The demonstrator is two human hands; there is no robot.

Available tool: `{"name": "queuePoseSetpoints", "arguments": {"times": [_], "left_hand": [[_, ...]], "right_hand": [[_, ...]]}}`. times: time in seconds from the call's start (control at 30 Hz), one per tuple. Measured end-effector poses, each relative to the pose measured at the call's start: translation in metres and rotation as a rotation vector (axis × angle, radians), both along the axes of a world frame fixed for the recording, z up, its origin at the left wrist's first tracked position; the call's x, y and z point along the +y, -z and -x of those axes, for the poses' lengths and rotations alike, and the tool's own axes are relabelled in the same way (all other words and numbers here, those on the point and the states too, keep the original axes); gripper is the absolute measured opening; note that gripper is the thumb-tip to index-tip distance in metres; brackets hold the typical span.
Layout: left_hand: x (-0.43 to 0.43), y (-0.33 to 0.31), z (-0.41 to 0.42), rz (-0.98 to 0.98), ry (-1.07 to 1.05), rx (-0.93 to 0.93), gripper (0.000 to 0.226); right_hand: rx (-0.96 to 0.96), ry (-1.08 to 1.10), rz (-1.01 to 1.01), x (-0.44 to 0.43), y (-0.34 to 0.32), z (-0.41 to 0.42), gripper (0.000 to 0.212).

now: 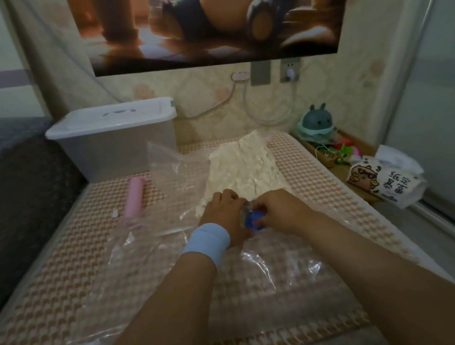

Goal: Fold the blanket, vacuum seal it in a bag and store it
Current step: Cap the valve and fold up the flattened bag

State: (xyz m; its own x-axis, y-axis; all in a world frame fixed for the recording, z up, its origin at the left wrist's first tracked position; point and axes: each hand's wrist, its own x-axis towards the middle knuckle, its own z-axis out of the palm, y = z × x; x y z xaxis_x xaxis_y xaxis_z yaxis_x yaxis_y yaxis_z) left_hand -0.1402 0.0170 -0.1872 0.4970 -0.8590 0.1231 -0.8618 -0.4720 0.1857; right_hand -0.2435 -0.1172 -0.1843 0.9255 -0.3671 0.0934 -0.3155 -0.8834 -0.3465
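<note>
A clear plastic vacuum bag [171,174] lies across the checked mattress [64,269]. Inside its far part sits the folded cream blanket [244,168]. On the bag's near side is a round blue valve [254,221]. My left hand [224,214], with a light blue wristband, holds the bag right beside the valve, fingers curled. My right hand [277,209] pinches the valve's cap from the right. A pink hand pump [133,197] lies on the mattress to the left of the bag.
A white lidded storage box [116,135] stands at the mattress's far left. A dark grey cover [16,190] lies on the left. At the right are a tissue pack [384,183], a small toy figure [318,123] and a tray of oddments. Cables hang on the wall.
</note>
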Motion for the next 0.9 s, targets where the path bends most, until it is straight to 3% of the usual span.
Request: {"name": "queuePoseSetpoints", "arguments": {"times": [0.13,0.23,0.57,0.67,0.9], "left_hand": [[0.002,0.003,-0.009,0.035,0.015,0.076,0.102],[0.002,0.002,-0.01,-0.038,0.063,0.086,0.092],[0.0,0.013,-0.023,0.029,0.048,0.133,0.092],[0.001,0.014,-0.024,0.034,0.05,0.153,0.093],[-0.003,0.022,-0.028,0.035,0.041,0.138,0.097]], "right_hand": [[0.113,-0.071,0.175,0.004,0.006,-0.016,0.023],[0.137,-0.1,0.189,0.001,0.011,-0.022,0.025],[0.135,-0.317,0.272,0.0,0.008,-0.023,0.032],[0.097,-0.294,0.25,0.001,0.007,-0.022,0.024],[-0.005,-0.276,0.156,0.003,0.013,-0.017,0.031]]}}
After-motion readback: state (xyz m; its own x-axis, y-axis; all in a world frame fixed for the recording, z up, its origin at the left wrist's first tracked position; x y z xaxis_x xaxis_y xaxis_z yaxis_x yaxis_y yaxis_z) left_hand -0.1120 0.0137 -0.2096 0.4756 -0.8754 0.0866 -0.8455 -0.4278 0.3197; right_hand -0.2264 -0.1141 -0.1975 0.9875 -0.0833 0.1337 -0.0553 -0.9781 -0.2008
